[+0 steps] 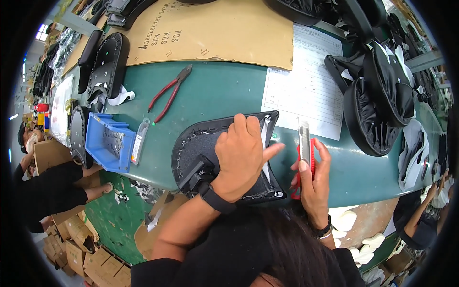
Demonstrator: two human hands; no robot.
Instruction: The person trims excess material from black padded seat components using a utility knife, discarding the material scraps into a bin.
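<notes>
A black padded panel [195, 138] lies underside up on the green table in front of me. Staples run along its curved rim, white strips line its right edge, and a black bracket [197, 173] stands on it at the lower left. My left hand [241, 158] rests over the panel with fingers bent at its far edge and the thumb stretched to the right; the fingertips are partly hidden. In my right hand [313, 177] is a red utility knife [304, 148], blade out and pointing away from me, just right of the panel and apart from it.
Red-handled pliers [169, 93] lie beyond the panel. A blue bin [110, 143] and a clear-handled tool [139, 141] stand left. Cardboard [215, 33] and a printed sheet [306, 81] cover the far side. Black padded parts [377, 95] pile up at right. Another person [52, 191] is at left.
</notes>
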